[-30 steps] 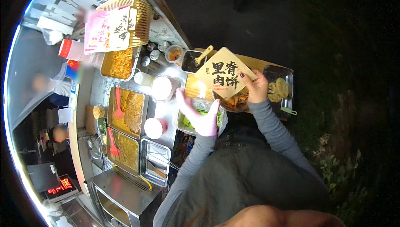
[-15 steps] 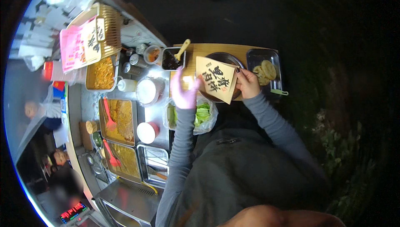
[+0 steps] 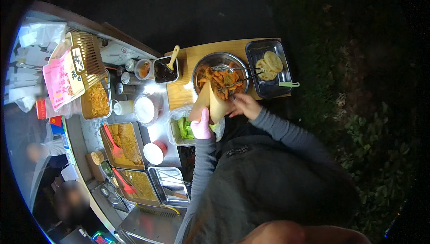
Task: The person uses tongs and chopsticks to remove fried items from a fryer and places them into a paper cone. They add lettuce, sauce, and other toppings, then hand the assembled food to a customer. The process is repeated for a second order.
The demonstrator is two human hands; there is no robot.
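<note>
Two hands meet over the near edge of our wooden board (image 3: 188, 94) in the head view, both closed on one brown paper bag (image 3: 210, 103). Our left hand (image 3: 200, 127), in a pink glove, wraps around the bag's lower part from below, and our right hand (image 3: 244, 105) pinches its right side with bent fingers. The bag stands roughly upright, its mouth touching or overlapping the near rim of the metal bowl (image 3: 219, 58), which is full of orange fried pieces with tongs (image 3: 237, 80) lying across them.

Right of the bowl, just beside it, a dark tray (image 3: 260, 89) holds pale round slices, and a green-handled tool (image 3: 286, 84) sticks out past the tray's right edge. Beyond that edge we see only dark ground and leaves, so the right side is open. The board's far edge also borders dark pavement.

Left of the board things are crowded: a black sauce tub (image 3: 163, 71) with a wooden spoon, small jars, a white lidded cup (image 3: 145, 107), and a plastic box of green leaves (image 3: 181, 129) touching our left wrist area. Farther left, metal pans of yellow food (image 3: 123, 143) with red tongs sit edge to edge, leaving little bare counter. A woven basket (image 3: 85, 51) with a pink sheet sits at the far left corner.
</note>
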